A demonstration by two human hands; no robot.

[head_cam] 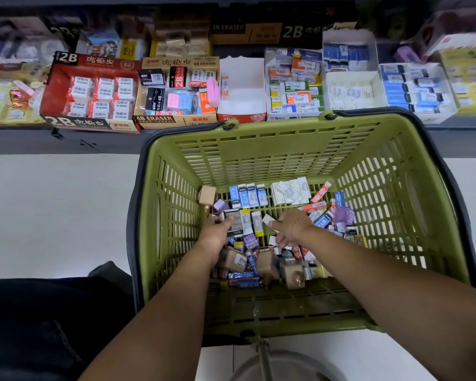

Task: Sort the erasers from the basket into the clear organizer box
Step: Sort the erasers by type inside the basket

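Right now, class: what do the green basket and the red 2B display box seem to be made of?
Green basket: probably moulded plastic, matt, given its evenly slotted walls. Red 2B display box: apparently printed cardboard, slightly glossy, with folded edges.

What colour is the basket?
The basket is olive green with a dark rim; the head view shows it best.

A pale tiled floor [52,210] fills the left side and the bottom edge, where a dark grout line [233,361] runs between two tiles; the light is soft and even. A low dark shelf [66,143] crosses the top of the view, packed side by side with open display boxes: a red box [58,89] printed 2B, a tan box [154,119] printed 4B ERASER and a white box [242,86]. A second, blurred row stands behind them.
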